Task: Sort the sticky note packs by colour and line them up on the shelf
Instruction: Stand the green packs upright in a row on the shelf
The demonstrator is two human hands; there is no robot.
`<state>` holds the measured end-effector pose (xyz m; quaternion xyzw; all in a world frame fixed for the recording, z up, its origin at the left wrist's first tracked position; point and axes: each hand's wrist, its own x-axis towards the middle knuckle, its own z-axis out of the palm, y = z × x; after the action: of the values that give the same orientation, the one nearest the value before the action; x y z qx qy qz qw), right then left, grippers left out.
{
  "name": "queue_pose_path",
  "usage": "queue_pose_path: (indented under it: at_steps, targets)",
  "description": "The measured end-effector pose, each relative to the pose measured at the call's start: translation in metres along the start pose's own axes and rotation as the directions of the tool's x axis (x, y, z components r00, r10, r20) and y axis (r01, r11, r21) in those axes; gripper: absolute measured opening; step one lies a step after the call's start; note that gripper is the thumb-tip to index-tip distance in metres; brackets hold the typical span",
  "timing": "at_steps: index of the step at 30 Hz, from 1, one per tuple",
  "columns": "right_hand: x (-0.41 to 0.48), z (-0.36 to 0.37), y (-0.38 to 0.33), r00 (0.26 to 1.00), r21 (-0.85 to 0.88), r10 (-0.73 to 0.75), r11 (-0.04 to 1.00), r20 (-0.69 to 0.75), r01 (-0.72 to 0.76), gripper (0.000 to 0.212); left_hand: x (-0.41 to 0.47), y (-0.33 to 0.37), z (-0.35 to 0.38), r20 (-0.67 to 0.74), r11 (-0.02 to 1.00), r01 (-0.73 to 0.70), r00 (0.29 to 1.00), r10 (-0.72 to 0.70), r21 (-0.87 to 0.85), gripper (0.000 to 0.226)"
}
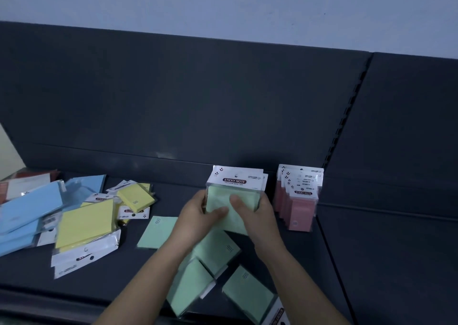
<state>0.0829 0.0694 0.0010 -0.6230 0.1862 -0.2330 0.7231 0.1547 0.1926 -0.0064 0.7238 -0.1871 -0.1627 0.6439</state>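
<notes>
Both hands hold an upright stack of green sticky note packs (235, 195) near the back of the dark shelf (173, 190). My left hand (198, 215) grips its left side, thumb across the front. My right hand (257, 213) grips the right side, thumb on the front. A row of pink packs (300, 205) stands upright just to the right. Loose green packs (215, 250) lie flat under my arms, another (250, 292) lies nearer the front edge, and one (156, 233) sits to the left. Yellow packs (86, 223) and blue packs (27, 208) lie jumbled at the left.
A slotted upright post (347, 116) divides this shelf bay from the one on the right. The dark back panel (173, 96) rises behind the packs. Red and white packaging (24, 178) lies at the far left rear corner.
</notes>
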Motion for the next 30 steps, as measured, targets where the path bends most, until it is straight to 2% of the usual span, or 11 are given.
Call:
queue_pose_path:
  at_steps: [2, 3, 5, 7, 9, 11, 14, 17, 23, 28, 30]
  targets:
    - [0.001, -0.004, 0.004, 0.999, -0.092, -0.051, 0.995, -0.007, 0.050, 0.023, 0.007, -0.003, -0.013, 0.029, 0.989, -0.015, 1.000, 0.011, 0.144, 0.019]
    - [0.001, -0.005, 0.006, 0.997, -0.115, -0.070, 0.991, -0.014, 0.068, 0.025, 0.012, -0.006, -0.023, 0.005, 0.960, -0.009, 1.000, 0.008, 0.281, 0.016]
    - [0.000, -0.007, 0.010, 0.996, -0.148, -0.087, 0.986, -0.030, 0.082, 0.028, 0.020, -0.013, -0.043, -0.024, 0.774, 0.008, 1.000, 0.010, 0.633, 0.021]
    - [0.001, -0.009, 0.016, 0.995, -0.168, -0.086, 0.983, -0.051, 0.076, 0.030, 0.022, -0.017, -0.054, 0.105, 0.526, -0.051, 0.992, -0.074, 0.849, 0.027]
    - [0.000, -0.010, 0.022, 0.996, -0.186, -0.065, 0.981, -0.061, 0.052, 0.030, 0.021, -0.017, -0.054, 0.210, 0.344, -0.128, 0.954, -0.212, 0.930, 0.052]
    - [0.000, -0.010, 0.024, 0.997, -0.178, -0.048, 0.983, -0.058, 0.037, 0.030, 0.024, -0.015, -0.052, 0.237, 0.258, -0.169, 0.935, -0.263, 0.951, 0.066]
    - [0.001, -0.011, 0.023, 0.998, -0.170, -0.040, 0.985, -0.046, 0.031, 0.030, 0.033, -0.016, -0.056, 0.229, 0.217, -0.170, 0.930, -0.288, 0.961, 0.068]
    - [0.001, -0.013, 0.022, 0.999, -0.159, -0.035, 0.987, -0.036, 0.029, 0.030, 0.039, -0.019, -0.062, 0.219, 0.228, -0.145, 0.913, -0.344, 0.963, 0.068]
    - [0.001, -0.017, 0.021, 0.999, -0.150, -0.035, 0.988, -0.037, 0.029, 0.029, 0.045, -0.028, -0.068, 0.314, 0.369, -0.179, 0.884, -0.346, 0.912, 0.052]
    - [0.003, -0.015, 0.022, 0.998, -0.171, -0.046, 0.985, -0.042, 0.038, 0.029, 0.046, -0.023, -0.065, 0.303, 0.267, -0.220, 0.894, -0.329, 0.938, 0.046]
    - [0.003, -0.015, 0.022, 0.998, -0.165, -0.044, 0.986, -0.041, 0.037, 0.029, 0.046, -0.021, -0.065, 0.313, 0.260, -0.235, 0.896, -0.315, 0.936, 0.042]
